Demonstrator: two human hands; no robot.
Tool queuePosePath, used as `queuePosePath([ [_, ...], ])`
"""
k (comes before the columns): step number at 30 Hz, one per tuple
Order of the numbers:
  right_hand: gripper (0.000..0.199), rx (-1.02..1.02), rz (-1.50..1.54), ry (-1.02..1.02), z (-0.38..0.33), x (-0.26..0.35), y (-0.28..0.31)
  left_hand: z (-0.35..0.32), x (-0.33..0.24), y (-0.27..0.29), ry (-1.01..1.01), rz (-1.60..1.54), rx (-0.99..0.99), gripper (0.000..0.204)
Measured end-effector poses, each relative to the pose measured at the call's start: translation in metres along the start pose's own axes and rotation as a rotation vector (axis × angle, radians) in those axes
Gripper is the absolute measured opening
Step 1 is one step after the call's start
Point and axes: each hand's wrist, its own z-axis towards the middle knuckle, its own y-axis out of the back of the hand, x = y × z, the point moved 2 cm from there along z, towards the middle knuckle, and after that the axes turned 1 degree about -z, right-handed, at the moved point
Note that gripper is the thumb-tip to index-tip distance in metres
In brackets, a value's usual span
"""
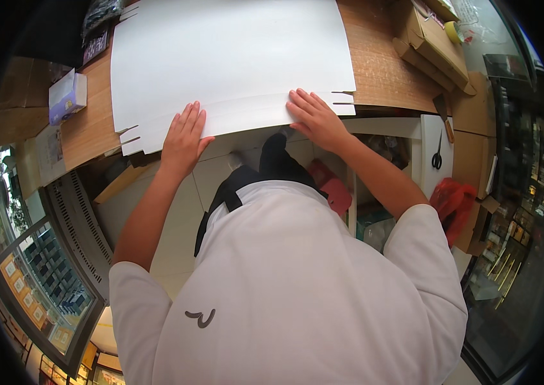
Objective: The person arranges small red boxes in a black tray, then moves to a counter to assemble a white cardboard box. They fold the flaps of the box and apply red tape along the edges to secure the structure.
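A large white cardboard sheet (233,51) with slits cut into its corners lies flat on the wooden table. Its near flap hangs slightly past the table's front edge, with a crease running along it. My left hand (185,136) rests on this flap toward the left, fingers stretched out and palm down. Toward the right end, my right hand (317,120) lies flat on the same flap, fingers extended, close to the slits there. Neither hand grips anything.
The wooden table (384,77) carries brown cardboard boxes (435,45) and a yellow tape roll (453,32) at the right. A purple-and-white tissue box (67,96) stands left. Black scissors (437,153) and a wooden-handled blade (446,122) are at the right. A red plastic bag (453,204) sits lower right.
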Motion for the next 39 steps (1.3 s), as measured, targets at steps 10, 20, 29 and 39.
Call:
queuePosePath([
  [10, 0.027, 0.262, 0.362, -0.384, 0.044, -0.017, 0.059, 0.041, 0.014, 0.055, 0.13, -0.278, 0.079, 0.027],
  [20, 0.047, 0.459, 0.453, -0.54, 0.113, -0.056, 0.112, 0.125, 0.061, 0.107, 0.315, -0.538, 0.455, 0.04],
  [29, 0.04, 0.423, 0.427, -0.547, 0.105, -0.051, 0.109, 0.114, 0.042, 0.118, 0.254, -0.358, 0.357, 0.035],
  [39, 0.023, -0.216, 0.087, 0.009, -0.001, 0.004, 0.019, 0.012, 0.002, 0.025, -0.044, -0.043, 0.031, 0.052],
])
